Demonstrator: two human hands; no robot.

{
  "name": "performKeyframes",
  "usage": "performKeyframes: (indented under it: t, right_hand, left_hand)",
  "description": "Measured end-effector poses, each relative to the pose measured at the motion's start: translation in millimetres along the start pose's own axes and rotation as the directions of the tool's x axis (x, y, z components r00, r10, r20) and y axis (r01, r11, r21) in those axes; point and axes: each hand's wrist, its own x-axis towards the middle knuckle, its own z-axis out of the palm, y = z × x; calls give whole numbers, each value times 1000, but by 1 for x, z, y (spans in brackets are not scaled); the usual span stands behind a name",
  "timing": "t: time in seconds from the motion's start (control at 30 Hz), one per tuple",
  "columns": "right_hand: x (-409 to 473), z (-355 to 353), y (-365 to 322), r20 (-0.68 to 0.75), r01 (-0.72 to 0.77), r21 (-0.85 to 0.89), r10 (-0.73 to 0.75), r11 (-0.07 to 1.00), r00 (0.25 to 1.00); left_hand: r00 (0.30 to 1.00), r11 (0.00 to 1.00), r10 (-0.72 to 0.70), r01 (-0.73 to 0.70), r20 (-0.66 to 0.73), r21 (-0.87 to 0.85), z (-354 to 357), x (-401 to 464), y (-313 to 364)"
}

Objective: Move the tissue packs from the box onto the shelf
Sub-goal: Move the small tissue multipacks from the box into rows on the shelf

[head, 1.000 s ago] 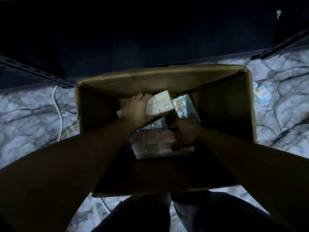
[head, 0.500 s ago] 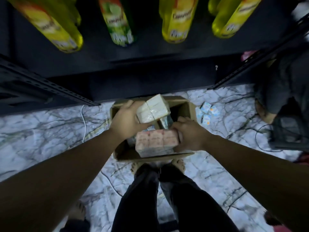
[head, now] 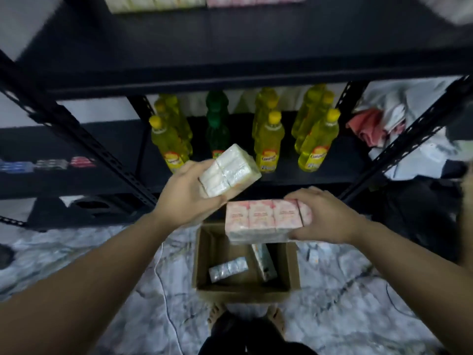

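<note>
My left hand [head: 188, 194] grips a white tissue pack [head: 230, 170], tilted, held in front of the bottle shelf. My right hand [head: 322, 216] holds a pink tissue pack [head: 263, 220] by its right end, above the open cardboard box [head: 243, 293] on the floor. Two bluish tissue packs [head: 227, 269] stay inside the box, one flat, one leaning. More tissue packs [head: 204, 1] line the black shelf [head: 230, 73] at the top of the view.
Yellow bottles [head: 268, 142] and one green bottle [head: 217, 124] fill the lower shelf level. Slanted black shelf posts [head: 76, 134] stand on both sides. Cloths [head: 371, 126] are piled at the right. A white cable [head: 163, 278] crosses the marble floor by my feet.
Both hands have risen out of the box with their packs, and the view has lifted from the box to the shelf levels above.
</note>
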Motion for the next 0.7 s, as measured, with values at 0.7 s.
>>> performKeyframes:
  t: [0.7]
  right_hand:
    - [12,-214,-61,-347,189,-115,-218,975,912]
  left_hand:
    - [954,981,158,-122,-254,153,-185,69,113]
